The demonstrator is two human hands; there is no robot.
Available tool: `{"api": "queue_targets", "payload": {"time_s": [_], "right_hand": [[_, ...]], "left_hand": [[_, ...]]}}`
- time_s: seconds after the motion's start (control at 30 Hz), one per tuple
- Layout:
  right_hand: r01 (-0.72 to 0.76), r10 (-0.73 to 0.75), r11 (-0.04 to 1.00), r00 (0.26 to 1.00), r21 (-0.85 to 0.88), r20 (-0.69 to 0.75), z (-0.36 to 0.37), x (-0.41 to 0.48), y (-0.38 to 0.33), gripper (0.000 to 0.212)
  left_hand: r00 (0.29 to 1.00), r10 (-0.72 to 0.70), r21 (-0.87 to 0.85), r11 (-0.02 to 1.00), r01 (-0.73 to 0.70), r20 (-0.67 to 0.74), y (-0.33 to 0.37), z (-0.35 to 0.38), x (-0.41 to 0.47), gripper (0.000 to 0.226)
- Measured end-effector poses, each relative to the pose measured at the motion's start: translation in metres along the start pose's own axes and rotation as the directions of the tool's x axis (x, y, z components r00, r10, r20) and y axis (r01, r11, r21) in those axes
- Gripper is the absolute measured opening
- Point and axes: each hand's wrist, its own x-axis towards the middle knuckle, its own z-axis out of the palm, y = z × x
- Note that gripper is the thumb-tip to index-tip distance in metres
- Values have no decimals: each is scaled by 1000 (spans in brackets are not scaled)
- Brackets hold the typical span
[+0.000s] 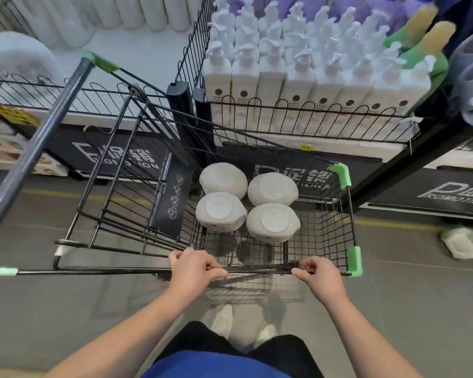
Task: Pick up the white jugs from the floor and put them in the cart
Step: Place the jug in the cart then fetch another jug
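Observation:
Several white jugs [247, 202] stand close together inside the black wire cart [351, 214], seen from above, toward its far side. My left hand [193, 270] grips the cart's near rim, fingers curled over the wire. My right hand [321, 276] grips the same rim further right. Another white jug [461, 242] lies on the grey floor to the right of the cart.
A wire shelf of white pump bottles [311, 77] stands just beyond the cart. The cart's grey push handle [38, 148] juts up at the left. Black promotion stands line the floor behind. My shoes [224, 320] are under the rim.

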Motion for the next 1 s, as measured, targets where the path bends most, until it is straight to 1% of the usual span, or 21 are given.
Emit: {"api": "queue_targets", "payload": {"time_s": [0.13, 0.2, 0.37, 0.5, 0.63, 0.7, 0.77, 0.8, 0.83, 0.9, 0.93, 0.97, 1.0], "right_hand": [[0, 0, 1000, 1000, -6, 2, -1, 1, 11, 38], [13, -13, 1000, 1000, -6, 3, -3, 3, 12, 43], [45, -44, 999, 999, -23, 29, -5, 1, 12, 40], [93, -90, 995, 994, -43, 55, -8, 0, 14, 38], [65, -68, 996, 995, 53, 68, -12, -2, 16, 34], [63, -67, 996, 995, 68, 68, -17, -4, 16, 34], [62, -67, 995, 996, 79, 65, -23, -6, 16, 35], [73, -79, 994, 993, 77, 85, -25, -7, 17, 37], [97, -104, 994, 986, 55, 131, -26, -9, 18, 38], [190, -172, 981, 951, -47, 257, -23, -13, 21, 33], [219, -185, 971, 939, -91, 291, -20, -15, 22, 26], [228, -188, 967, 937, -110, 294, -16, -16, 24, 17], [220, -179, 968, 943, -120, 282, -14, -18, 24, 10]], "left_hand": [[1000, -4, 23, 1000, 3, 20, 5, 1, -1, 25], [1000, -1, 38, 999, 1, 8, 7, 2, 0, 26], [1000, -10, 79, 997, 11, -10, 8, 2, -6, 23], [999, -9, 65, 998, 11, -38, 9, 1, -7, 19], [999, -1, 18, 1000, 2, -41, 13, 2, -5, 15], [999, -2, -27, 1000, 1, -48, 15, 2, -4, 14], [999, 38, -48, 998, -40, -35, 12, 3, -2, 13], [997, 77, -36, 996, -77, 6, 9, 4, -1, 16], [988, 130, 0, 991, -130, 79, 6, 7, -1, 25], [948, 220, 105, 963, -248, 229, 1, 13, -2, 54], [938, 239, 138, 950, -279, 253, -1, 16, -2, 64], [936, 249, 151, 945, -291, 250, -2, 17, -2, 67], [937, 252, 155, 943, -293, 240, -3, 18, -1, 64]]}}
